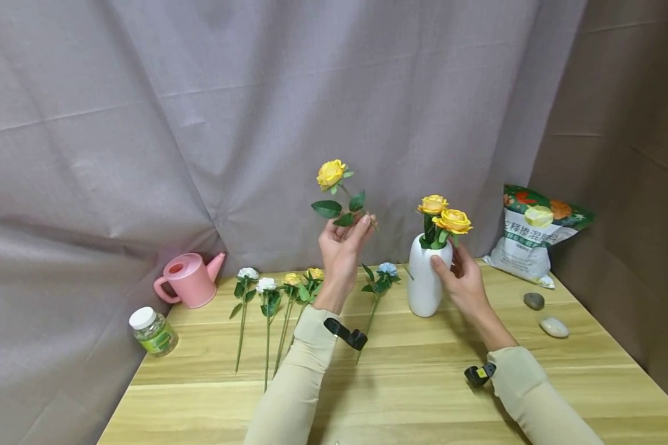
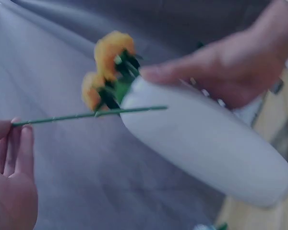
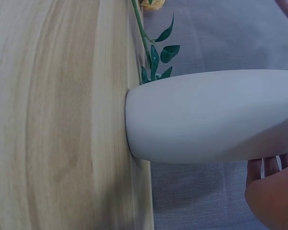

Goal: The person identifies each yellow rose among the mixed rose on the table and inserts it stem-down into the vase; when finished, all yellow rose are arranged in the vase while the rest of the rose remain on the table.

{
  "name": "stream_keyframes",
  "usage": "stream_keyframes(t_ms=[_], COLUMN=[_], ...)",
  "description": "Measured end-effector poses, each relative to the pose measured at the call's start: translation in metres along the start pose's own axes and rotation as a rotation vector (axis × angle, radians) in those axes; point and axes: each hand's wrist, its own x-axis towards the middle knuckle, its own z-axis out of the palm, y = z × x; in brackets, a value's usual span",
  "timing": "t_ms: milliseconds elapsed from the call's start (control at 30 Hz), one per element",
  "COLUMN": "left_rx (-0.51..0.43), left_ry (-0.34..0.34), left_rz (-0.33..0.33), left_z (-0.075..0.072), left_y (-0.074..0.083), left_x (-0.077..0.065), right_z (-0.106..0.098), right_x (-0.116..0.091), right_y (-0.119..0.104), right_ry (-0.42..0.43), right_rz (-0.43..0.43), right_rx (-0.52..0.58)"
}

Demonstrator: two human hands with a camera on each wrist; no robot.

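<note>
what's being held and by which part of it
The left grip pinches a yellow rose by its green stem, just below the leaves; the right grip holds the white vase by its upper part, near the top.

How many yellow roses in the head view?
5: one rose in the left hand, two roses in the vase, two more on the table. Others may be hidden behind the left arm.
</note>
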Motion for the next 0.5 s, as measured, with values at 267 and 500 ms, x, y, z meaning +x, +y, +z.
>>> stream_keyframes(t_ms=[267, 500], left_rx=[0.015, 0.053], left_ry=[0.153, 0.168], left_rz=[0.248, 0.287], left_z=[0.035, 0.047], left_y=[0.011, 0.004], left_x=[0.023, 0.027], right_z=[0.000, 0.000], right_x=[0.000, 0.000], right_y=[0.000, -0.001], right_ry=[0.001, 0.002], right_rz=[-0.003, -0.023], right_rx=[0.001, 0.011])
